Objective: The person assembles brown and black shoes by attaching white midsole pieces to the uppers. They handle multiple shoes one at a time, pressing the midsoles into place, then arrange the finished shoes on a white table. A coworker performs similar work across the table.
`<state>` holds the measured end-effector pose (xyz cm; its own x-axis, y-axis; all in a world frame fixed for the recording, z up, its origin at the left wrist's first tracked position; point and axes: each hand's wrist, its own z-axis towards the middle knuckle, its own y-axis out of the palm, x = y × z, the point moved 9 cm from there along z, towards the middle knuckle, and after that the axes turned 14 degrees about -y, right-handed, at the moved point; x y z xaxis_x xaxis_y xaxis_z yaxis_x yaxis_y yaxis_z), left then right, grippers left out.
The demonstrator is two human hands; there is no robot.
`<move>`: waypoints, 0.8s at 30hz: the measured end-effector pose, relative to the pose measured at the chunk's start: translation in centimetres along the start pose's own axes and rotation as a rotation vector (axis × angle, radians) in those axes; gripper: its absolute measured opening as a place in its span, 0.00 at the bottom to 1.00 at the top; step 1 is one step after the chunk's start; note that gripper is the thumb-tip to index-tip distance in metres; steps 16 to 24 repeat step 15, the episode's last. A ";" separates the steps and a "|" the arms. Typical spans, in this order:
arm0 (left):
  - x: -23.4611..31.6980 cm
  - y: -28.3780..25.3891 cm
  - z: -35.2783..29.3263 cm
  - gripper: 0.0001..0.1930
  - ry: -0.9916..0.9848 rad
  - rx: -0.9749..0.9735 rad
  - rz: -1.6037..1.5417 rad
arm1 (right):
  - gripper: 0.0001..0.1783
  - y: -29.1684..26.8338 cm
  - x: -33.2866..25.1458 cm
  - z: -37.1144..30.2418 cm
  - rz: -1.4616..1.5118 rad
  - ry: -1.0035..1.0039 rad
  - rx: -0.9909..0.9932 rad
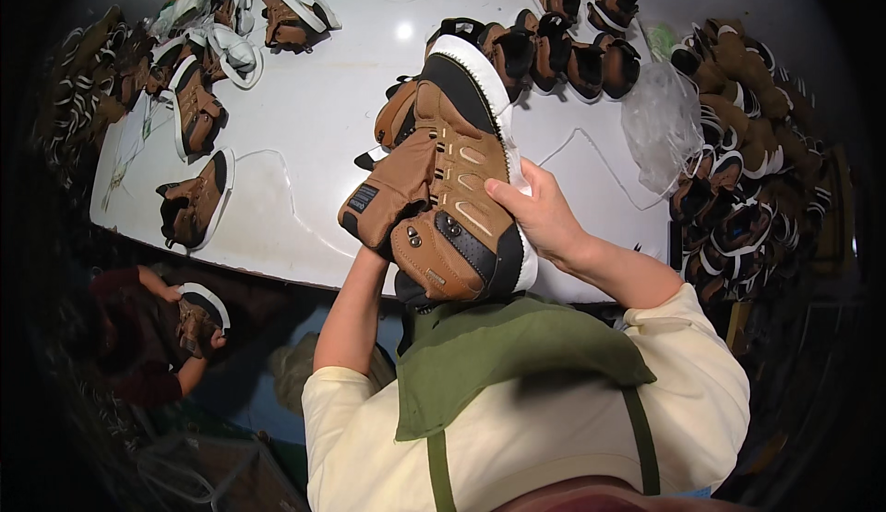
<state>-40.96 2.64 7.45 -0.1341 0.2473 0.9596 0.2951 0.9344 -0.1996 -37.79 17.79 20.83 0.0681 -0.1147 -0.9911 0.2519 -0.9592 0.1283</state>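
Note:
A brown ankle boot [457, 171] with black panels and a white sole is held up over the front of the table, its toe pointing away from me. My right hand [544, 212] grips its right side, the thumb lying on the upper beside the sole and the fingers going out of sight beneath. My left hand [371, 259] goes behind the boot near its ankle opening; its fingers are hidden, and only the wrist area shows. The boot's padded brown tongue [383, 196] flops out to the left. Partly covered behind it, another brown shoe [397, 111] rests on the table.
The white table [341, 78] carries a cluster of brown shoes [554, 55] at the back right. More shoes [196, 203] lie along its left side. A clear plastic bag [660, 129] hangs near a shoe pile [748, 161]. At lower left, another person holds a shoe [198, 318].

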 end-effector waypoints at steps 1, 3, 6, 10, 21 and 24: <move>0.0 -0.3 0.0 0.22 -0.006 -0.015 -0.035 | 0.20 0.0 0.2 0.2 0.005 -0.003 -0.005; 0.7 -1.5 0.1 0.22 -0.027 -0.065 -0.173 | 0.18 0.0 0.6 0.4 -0.019 -0.012 -0.008; 2.9 -3.7 -0.3 0.23 -0.107 -0.178 -0.581 | 0.17 0.0 1.2 0.4 -0.077 -0.025 -0.012; 5.7 -4.8 -1.2 0.29 -0.174 -0.547 -1.131 | 0.14 0.4 1.3 0.3 -0.069 -0.064 0.008; 6.7 -6.1 1.0 0.45 -0.326 -0.332 0.151 | 0.13 0.4 1.6 0.5 -0.153 -0.075 -0.010; 6.7 -6.1 1.0 0.45 -0.326 -0.332 0.151 | 0.13 0.4 1.6 0.5 -0.153 -0.075 -0.010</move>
